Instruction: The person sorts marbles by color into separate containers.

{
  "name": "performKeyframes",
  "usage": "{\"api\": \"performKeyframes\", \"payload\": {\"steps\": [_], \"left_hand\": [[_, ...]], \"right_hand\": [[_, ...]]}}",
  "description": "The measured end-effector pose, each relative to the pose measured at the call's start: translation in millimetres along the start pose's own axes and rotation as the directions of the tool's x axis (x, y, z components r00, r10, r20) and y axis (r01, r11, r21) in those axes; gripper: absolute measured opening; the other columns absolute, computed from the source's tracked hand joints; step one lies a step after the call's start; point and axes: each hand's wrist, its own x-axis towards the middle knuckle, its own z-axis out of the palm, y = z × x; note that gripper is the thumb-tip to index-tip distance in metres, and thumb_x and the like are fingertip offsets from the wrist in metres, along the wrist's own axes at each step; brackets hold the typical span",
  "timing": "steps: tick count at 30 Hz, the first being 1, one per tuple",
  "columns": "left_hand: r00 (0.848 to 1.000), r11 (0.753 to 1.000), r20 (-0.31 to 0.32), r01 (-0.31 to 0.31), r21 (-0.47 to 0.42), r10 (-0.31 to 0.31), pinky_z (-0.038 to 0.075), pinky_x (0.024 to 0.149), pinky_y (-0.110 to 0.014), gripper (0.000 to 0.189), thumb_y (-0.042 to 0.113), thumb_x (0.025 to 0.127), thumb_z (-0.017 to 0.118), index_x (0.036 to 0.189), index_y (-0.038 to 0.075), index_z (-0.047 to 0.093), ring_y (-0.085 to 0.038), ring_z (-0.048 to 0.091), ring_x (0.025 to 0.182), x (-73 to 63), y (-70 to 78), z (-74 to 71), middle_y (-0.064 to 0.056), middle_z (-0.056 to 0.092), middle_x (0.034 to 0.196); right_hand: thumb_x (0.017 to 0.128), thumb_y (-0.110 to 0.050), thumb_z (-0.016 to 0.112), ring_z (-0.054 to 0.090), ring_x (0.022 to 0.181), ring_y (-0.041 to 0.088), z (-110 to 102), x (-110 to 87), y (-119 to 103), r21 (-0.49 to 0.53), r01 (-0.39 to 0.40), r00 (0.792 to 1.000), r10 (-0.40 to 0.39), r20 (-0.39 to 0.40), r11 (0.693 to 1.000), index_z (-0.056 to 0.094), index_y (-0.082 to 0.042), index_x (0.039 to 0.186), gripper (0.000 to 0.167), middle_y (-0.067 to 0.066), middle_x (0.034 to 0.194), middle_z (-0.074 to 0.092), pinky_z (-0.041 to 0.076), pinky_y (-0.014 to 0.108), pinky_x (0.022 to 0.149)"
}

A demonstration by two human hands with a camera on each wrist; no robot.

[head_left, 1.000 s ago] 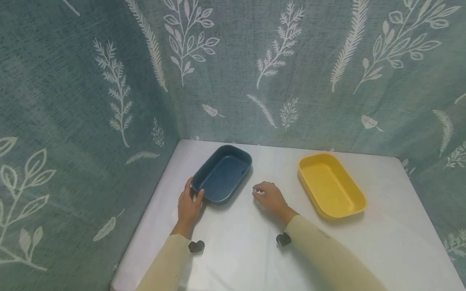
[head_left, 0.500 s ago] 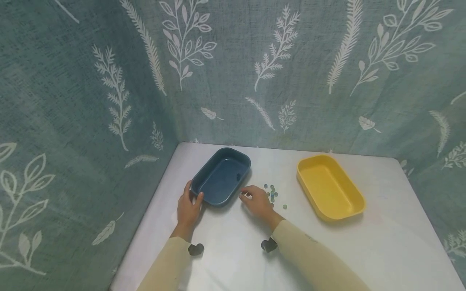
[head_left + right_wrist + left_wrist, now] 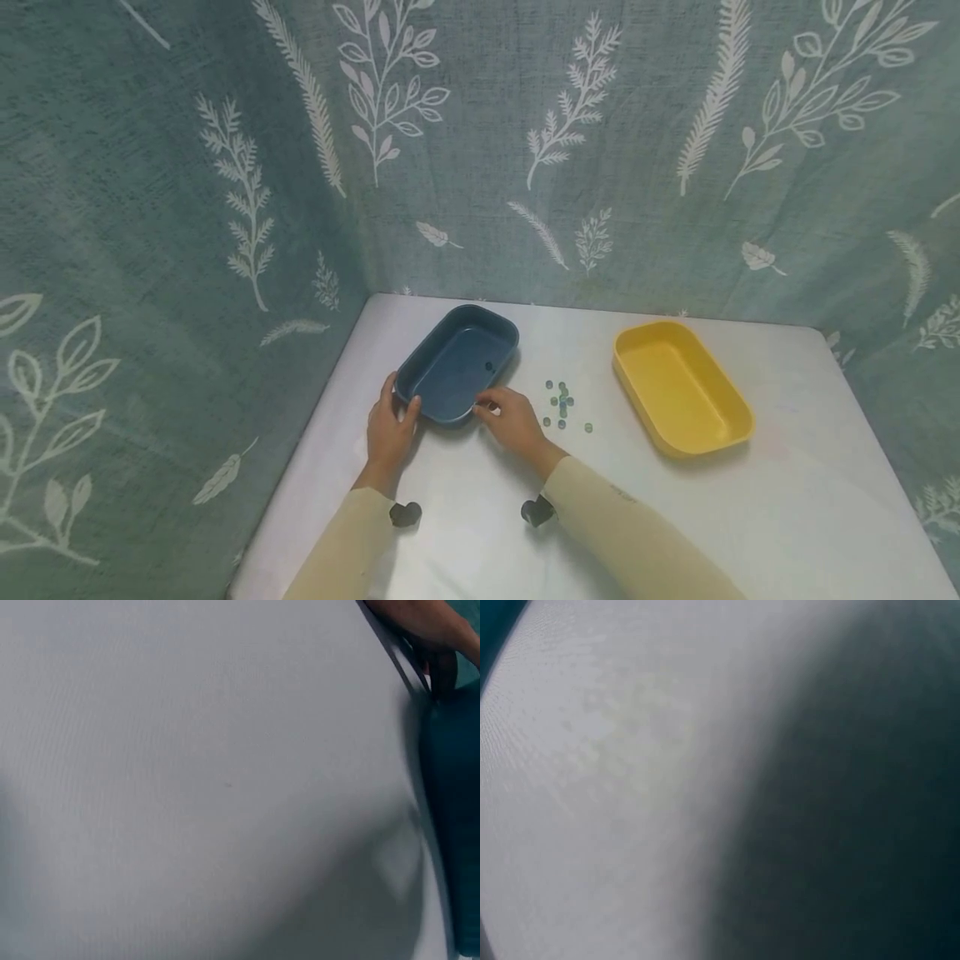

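Note:
At the near left corner of a dark blue tray (image 3: 457,367), my left hand (image 3: 390,433) grips the rim, thumb and fingers spread around it. My right hand (image 3: 513,421) is at the tray's near right rim, thumb and forefinger together in a pinch. What it pinches is a tiny pale thing, probably a glass bead, mostly hidden by the fingertips. One or more dark beads (image 3: 489,366) lie inside the tray, toward its right wall. Several small green and blue glass beads (image 3: 563,402) are scattered on the table to the right of this hand. The left wrist view is only blur.
A yellow tray (image 3: 682,387) stands on the white table (image 3: 810,500), right of the loose beads. Leaf-patterned green cloth (image 3: 637,150) hangs behind the table and along its left side. The right wrist view shows the blue tray's wall (image 3: 454,817) at its right edge.
My right hand has moved left from over the beads to the blue tray's rim, uncovering the beads. A dark bead inside the tray now shows more plainly. My left hand keeps its grip.

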Motion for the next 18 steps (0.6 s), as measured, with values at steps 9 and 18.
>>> {"api": "performKeyframes", "payload": {"steps": [9,18], "left_hand": [[1.0,1.0,0.011,0.006,0.004,-0.007,0.032,0.103,-0.06,0.071,0.052,0.094,0.057,0.153,0.025,0.028,-0.043,0.044,0.127,-0.4,-1.3,-0.8,-0.016,0.045,0.146],[0.999,0.999,-0.013,-0.032,0.004,0.032,0.034,0.101,-0.061,0.071,0.051,0.093,0.059,0.152,0.023,0.03,-0.044,0.047,0.124,2.2,-5.3,3.5,-0.017,0.048,0.143]], "right_hand": [[0.092,-0.022,0.068,0.06,0.087,0.01,4.1,0.1,-5.1,0.023,-0.004,1.0,0.003,0.019,1.0,0.07,-0.012,0.109,0.02,-0.006,0.096,0.065,0.051,0.027,0.075],[0.091,-0.021,0.068,0.06,0.084,0.01,7.4,-0.7,-7.2,0.036,0.025,0.999,-0.025,0.019,0.999,0.07,-0.011,0.108,0.019,-0.006,0.092,0.064,0.051,0.028,0.075]]}}
